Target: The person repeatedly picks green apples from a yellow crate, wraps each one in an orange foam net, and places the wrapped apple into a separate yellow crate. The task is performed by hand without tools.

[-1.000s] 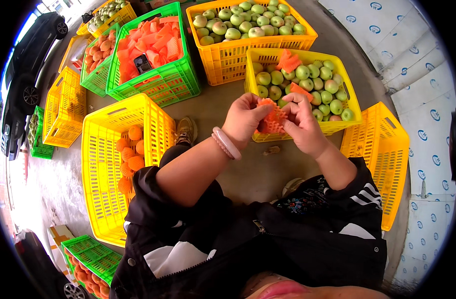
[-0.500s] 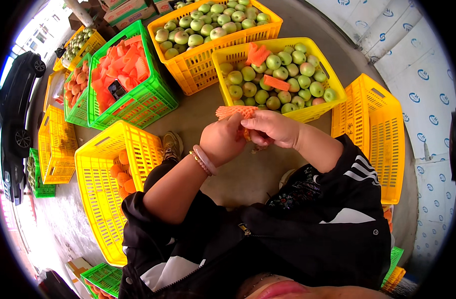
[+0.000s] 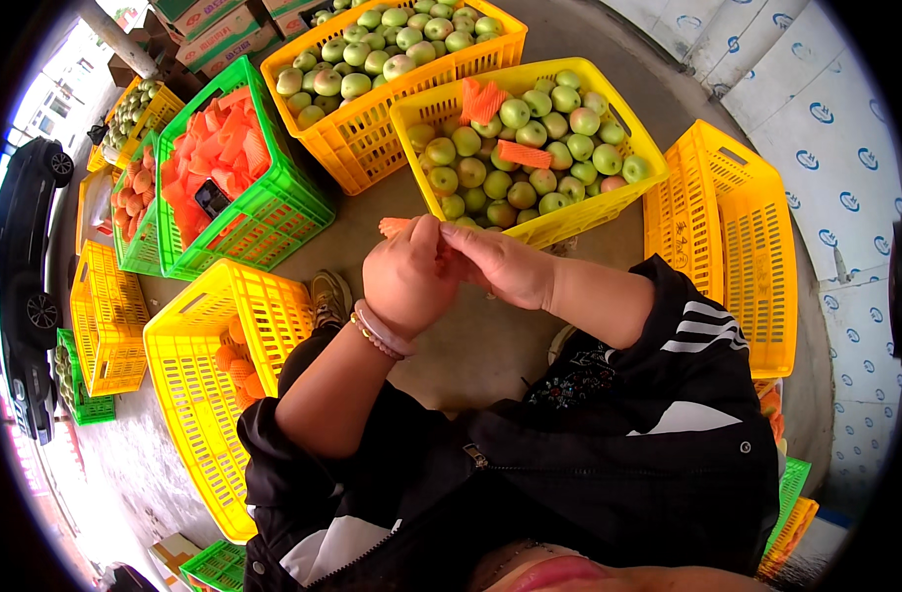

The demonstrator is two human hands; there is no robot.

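Observation:
My left hand (image 3: 403, 281) is closed round an orange foam net sleeve (image 3: 393, 227), whose end pokes out beyond the knuckles. My right hand (image 3: 507, 268) presses against it from the right, fingers curled inward and mostly hidden, so what they grip does not show. Whether a fruit sits inside the sleeve I cannot tell. Just beyond my hands stands a yellow crate (image 3: 540, 233) of green apples (image 3: 526, 133), with two loose foam sleeves (image 3: 524, 154) on top. At my left, a yellow crate (image 3: 192, 395) holds several fruits in orange foam sleeves (image 3: 240, 370).
A green crate (image 3: 263, 232) of orange foam sleeves, with a phone (image 3: 212, 198) on top, stands far left. Behind is an orange-yellow crate (image 3: 392, 128) of apples. Nested yellow crates (image 3: 757, 247) stand at right beside a wrapped wall (image 3: 845, 178).
Both hands have shifted slightly left, and less of the foam sleeve shows past my left hand. The view has turned a little; the crates stay as they were.

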